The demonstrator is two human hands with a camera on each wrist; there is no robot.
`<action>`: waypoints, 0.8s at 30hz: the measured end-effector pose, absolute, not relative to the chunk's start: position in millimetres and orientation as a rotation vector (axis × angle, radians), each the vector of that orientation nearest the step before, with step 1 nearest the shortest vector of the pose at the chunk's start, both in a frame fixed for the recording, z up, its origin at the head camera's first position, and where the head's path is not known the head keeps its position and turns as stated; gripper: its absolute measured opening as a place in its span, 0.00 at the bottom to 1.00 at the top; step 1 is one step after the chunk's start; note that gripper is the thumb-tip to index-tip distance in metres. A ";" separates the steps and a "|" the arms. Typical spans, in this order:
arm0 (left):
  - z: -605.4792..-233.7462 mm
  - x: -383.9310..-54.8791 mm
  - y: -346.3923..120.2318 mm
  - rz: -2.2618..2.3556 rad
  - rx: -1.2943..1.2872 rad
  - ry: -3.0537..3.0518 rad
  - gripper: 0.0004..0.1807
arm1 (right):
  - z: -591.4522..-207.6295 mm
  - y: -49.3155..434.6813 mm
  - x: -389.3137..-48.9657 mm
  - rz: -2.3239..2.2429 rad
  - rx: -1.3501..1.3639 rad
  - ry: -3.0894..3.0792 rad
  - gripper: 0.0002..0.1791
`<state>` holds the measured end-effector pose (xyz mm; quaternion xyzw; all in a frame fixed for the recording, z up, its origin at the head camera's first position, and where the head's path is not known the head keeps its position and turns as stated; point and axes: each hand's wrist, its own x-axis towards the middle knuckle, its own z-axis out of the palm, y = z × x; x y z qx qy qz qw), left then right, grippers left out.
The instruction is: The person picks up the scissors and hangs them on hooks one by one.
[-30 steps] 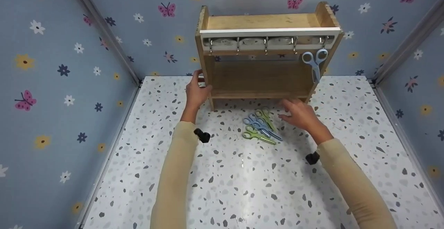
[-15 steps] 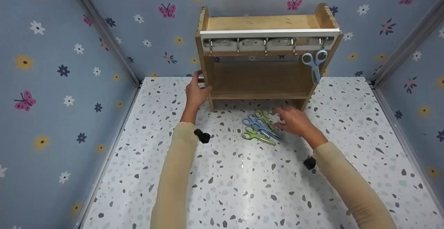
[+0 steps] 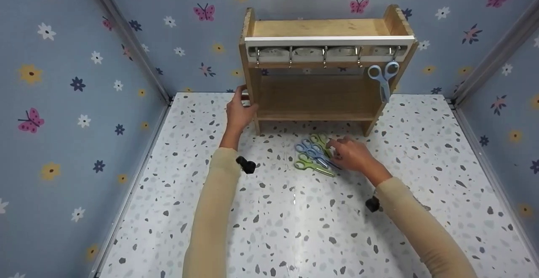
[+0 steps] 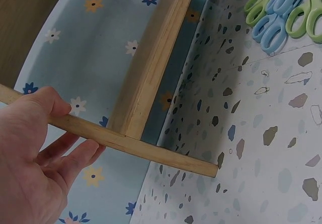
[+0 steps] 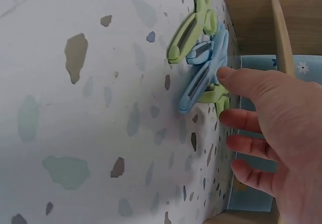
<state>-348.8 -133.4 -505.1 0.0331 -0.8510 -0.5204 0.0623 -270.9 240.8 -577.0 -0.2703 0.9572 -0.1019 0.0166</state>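
My left hand grips the left side panel of a small wooden shelf, thumb on one face and fingers on the other. On the speckled surface before the shelf lies a pile of green and blue scissors. My right hand is at the pile's right side, fingers loosely bent and holding nothing. In the right wrist view its thumb is close to the blue scissors; whether they touch, I cannot tell. Green scissors lie beside them, and another green pair is partly covered behind.
A white rail with several metal hooks runs along the shelf's upper front. Blue scissors hang from the rightmost hook. Flower-patterned walls enclose the speckled surface at the back and both sides.
My right hand has moved left and towards me, from beside the shelf's lower right edge to the scissors pile. The left hand has kept its grip on the shelf.
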 end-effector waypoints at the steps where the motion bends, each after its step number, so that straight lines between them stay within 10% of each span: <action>1: -504.7 -348.6 -133.5 -1.573 0.101 -2.575 0.37 | -577.8 240.2 -270.8 -0.311 -0.829 2.965 0.20; 24: -506.9 -349.0 -135.3 -1.584 0.061 -2.562 0.36 | -581.9 234.1 -266.4 -0.265 -0.764 2.868 0.22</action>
